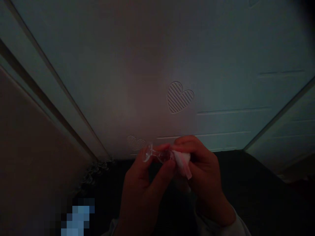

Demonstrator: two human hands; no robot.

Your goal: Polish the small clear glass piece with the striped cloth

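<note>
A small clear stemmed cup (149,153), like a tiny goblet, lies sideways in my left hand (141,188). The thumb and fingers close round its bowl, and its flat foot points to the left. In my right hand (206,172) is a bunched white and pink cloth (182,160), pressed against the cup's rim end. One flap of the cloth hangs down below the fingers. The fingers and cloth hide much of the bowl, and dim light blurs the finer detail.
Behind the hands stands a pale panel (118,82) with carved lines and a striped heart (179,98). A dark surface (236,186) lies below. Grey fringe (92,172) runs along its left edge. A pixelated blue patch (77,219) shows at the lower left.
</note>
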